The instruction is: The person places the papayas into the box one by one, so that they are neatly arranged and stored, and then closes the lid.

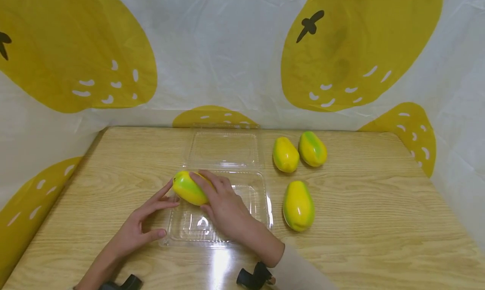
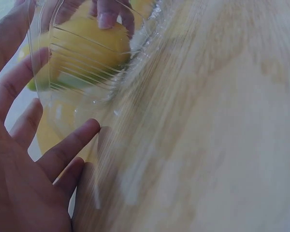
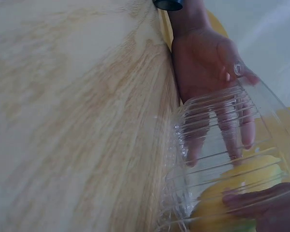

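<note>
The right hand (image 1: pixel 223 206) curls its fingers over a yellow-green mango (image 1: pixel 188 188) and holds it right at the far-left corner of the clear plastic clamshell tray (image 1: pixel 261 197), the fruit sitting just over the tray's rim rather than settled on its floor. The left hand (image 1: pixel 138 227) lies spread and relaxed on the wooden table (image 1: pixel 379 222) against the tray's left wall, fingers straight, fingertips brushing the mango's end and thumb near the tray's near-left corner; it grips nothing, it looks to be steadying the box. The left wrist view shows it through the ribbed plastic: the yellow fruit (image 2: pixel 87 48) pressed inside the wall, with the fingertips of the other hand (image 2: pixel 108 14) on top of it. From the right wrist, the open left palm (image 3: pixel 208 63) shows behind the tray's ribbed side (image 3: pixel 217 140), and the mango (image 3: pixel 241 193) is low in the corner. The hinged lid (image 1: pixel 224 149) lies flat and open toward the table's far edge. As for progress, this reads as early going: the tray holds no fruit yet besides this first one coming in, and three more mangoes wait on the table to the tray's right, two side by side (image 1: pixel 286 154) (image 1: pixel 312 148) toward the far edge and a third (image 1: pixel 298 205) just beside the tray's right wall. So by the look of it, one is going in, three are left, and the lid is not yet closed.
</note>
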A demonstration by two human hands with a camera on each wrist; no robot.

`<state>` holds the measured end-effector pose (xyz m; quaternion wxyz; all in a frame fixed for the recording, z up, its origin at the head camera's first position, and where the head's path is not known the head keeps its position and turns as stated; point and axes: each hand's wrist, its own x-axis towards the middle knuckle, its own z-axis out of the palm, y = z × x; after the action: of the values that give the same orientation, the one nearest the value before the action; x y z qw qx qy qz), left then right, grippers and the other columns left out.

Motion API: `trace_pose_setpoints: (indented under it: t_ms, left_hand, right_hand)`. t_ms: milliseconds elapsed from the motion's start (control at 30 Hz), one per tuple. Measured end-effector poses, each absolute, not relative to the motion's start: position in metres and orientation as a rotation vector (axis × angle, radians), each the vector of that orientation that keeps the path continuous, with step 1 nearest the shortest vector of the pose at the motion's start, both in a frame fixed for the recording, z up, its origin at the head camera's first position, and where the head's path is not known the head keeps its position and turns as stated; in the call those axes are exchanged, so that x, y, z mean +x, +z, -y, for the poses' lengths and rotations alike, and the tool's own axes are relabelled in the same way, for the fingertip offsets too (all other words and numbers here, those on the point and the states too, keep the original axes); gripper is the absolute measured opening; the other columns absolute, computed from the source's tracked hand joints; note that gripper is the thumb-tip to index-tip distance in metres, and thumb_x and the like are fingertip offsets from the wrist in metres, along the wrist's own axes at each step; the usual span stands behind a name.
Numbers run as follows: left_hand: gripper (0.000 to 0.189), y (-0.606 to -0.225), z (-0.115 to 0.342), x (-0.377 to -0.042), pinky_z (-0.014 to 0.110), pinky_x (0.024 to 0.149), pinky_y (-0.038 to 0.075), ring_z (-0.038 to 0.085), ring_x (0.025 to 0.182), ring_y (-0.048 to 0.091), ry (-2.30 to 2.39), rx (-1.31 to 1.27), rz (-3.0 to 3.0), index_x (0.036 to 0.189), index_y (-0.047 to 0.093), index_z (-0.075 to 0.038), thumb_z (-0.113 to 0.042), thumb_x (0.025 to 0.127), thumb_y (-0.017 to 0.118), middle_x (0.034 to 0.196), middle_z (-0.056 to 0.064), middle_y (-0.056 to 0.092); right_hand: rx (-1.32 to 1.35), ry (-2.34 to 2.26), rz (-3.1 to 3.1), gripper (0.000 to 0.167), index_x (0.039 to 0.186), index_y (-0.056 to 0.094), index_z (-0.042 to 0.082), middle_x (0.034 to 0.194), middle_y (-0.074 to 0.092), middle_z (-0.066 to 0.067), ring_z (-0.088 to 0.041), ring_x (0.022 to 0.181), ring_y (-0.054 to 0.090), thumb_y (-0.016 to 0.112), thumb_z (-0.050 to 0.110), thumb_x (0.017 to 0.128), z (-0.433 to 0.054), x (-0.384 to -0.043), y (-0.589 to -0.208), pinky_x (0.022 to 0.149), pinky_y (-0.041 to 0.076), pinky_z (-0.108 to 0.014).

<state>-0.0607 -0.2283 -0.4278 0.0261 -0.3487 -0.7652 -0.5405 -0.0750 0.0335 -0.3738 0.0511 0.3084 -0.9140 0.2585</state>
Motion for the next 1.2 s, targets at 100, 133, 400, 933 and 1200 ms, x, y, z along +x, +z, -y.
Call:
trace_pose_setpoints:
  t_ms: [100, 133, 400, 933, 1200]
  left_hand:
    - [0.064, -0.4281, 0.2284, -0.0611, 0.021, 0.106, 0.023, 0.024, 0.127, 0.043, -1.672, -1.082, 2.360, 0.129, 0.056, -0.001, 0.006, 0.068, 0.075, 0.154, 0.022, 0.020]
    - [0.064, -0.4281, 0.2284, -0.0612, 0.021, 0.106, 0.023, 0.024, 0.127, 0.043, -1.674, -1.083, 2.357, 0.129, 0.056, -0.001, 0.006, 0.068, 0.074, 0.154, 0.022, 0.020]
    - [0.065, -0.4284, 0.2280, -0.0617, 0.021, 0.106, 0.024, 0.025, 0.127, 0.043, -1.686, -1.090, 2.342, 0.128, 0.056, 0.000, 0.008, 0.067, 0.074, 0.154, 0.024, 0.020]
    - [0.064, -0.4274, 0.2279, -0.0613, 0.021, 0.105, 0.024, 0.023, 0.127, 0.044, -1.675, -1.066, 2.367, 0.129, 0.057, -0.001, 0.006, 0.068, 0.075, 0.154, 0.022, 0.021]
    - [0.063, -0.4258, 0.2279, -0.0610, 0.021, 0.105, 0.025, 0.024, 0.127, 0.043, -1.675, -1.074, 2.362, 0.129, 0.056, -0.001, 0.005, 0.069, 0.075, 0.154, 0.022, 0.021]
  right_hand:
    - [0.904, 0.771, 2.802, 0.081, 0.152, 0.017, 0.036, 0.154, 0.022, 0.003, -0.028, 0.129, 0.036, 0.067, 0.019, 0.090, -0.0337, -0.0759, -0.3745, 0.067, 0.055, -0.039]
    - [0.898, 0.770, 2.804, 0.081, 0.152, 0.018, 0.036, 0.153, 0.023, 0.002, -0.028, 0.128, 0.036, 0.067, 0.019, 0.090, -0.0337, -0.0762, -0.3749, 0.066, 0.055, -0.038]
    - [0.884, 0.798, 2.800, 0.082, 0.152, 0.019, 0.036, 0.151, 0.026, 0.002, -0.027, 0.127, 0.038, 0.069, 0.018, 0.089, -0.0353, -0.0778, -0.3749, 0.065, 0.055, -0.038]
    - [0.881, 0.820, 2.810, 0.085, 0.152, 0.019, 0.031, 0.150, 0.026, -0.008, -0.029, 0.127, 0.039, 0.072, 0.020, 0.087, -0.0374, -0.0782, -0.3731, 0.063, 0.055, -0.035]
    - [0.882, 0.825, 2.797, 0.083, 0.152, 0.020, 0.029, 0.149, 0.027, -0.010, -0.030, 0.127, 0.039, 0.071, 0.021, 0.087, -0.0376, -0.0780, -0.3726, 0.064, 0.055, -0.034]
